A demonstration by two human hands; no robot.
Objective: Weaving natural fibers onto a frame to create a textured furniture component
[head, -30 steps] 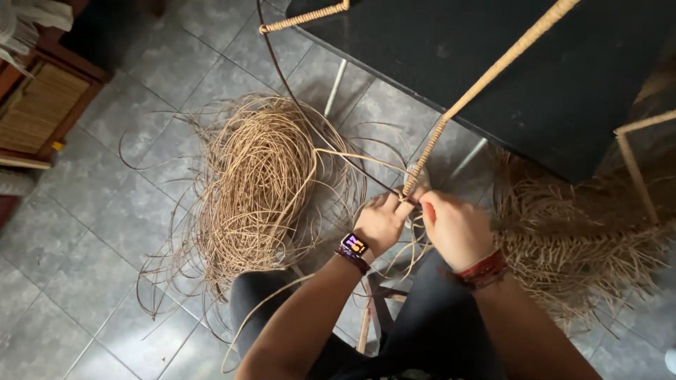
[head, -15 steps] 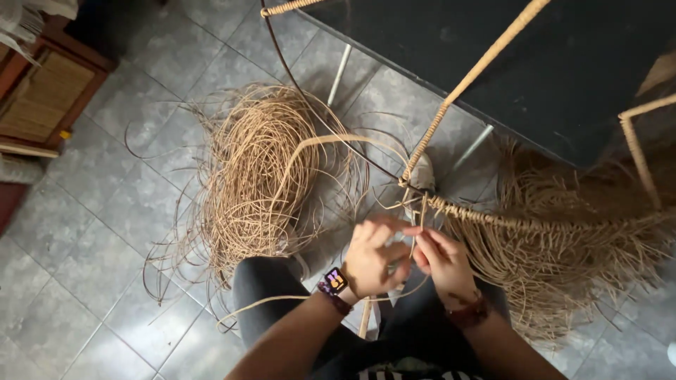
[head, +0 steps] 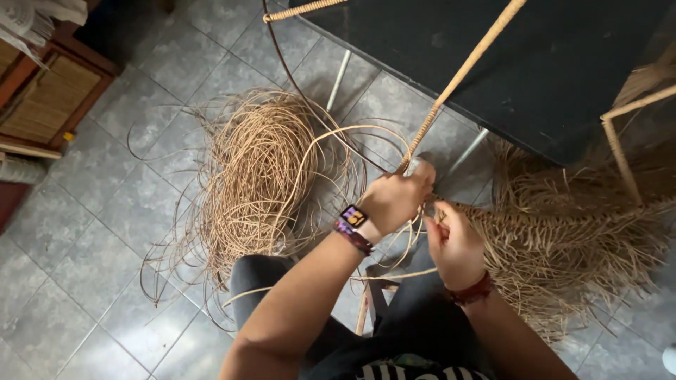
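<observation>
Two hands: both meet at the joint where the wrapped frame rod (head: 461, 74) comes down to the woven piece.
Left hand (head: 396, 200): grip clenched around the lower end of the wrapped frame rod, a smartwatch (head: 353, 216) on the wrist.
Right hand (head: 456, 243): grip pinched on a rattan strand (head: 394, 274) just beside the rod, a red bracelet (head: 470, 293) on the wrist.
Woven piece (head: 563, 232): right of the hands, loose ends fraying outward.
Rattan coil (head: 257, 176): loose heap on the tiled floor (head: 84, 232), left of the hands, in no container.
Worktop (head: 556, 63): dark, above the hands; nothing visible on it.
Wooden cabinet (head: 42, 105): far left, with a woven panel; contents hidden.
</observation>
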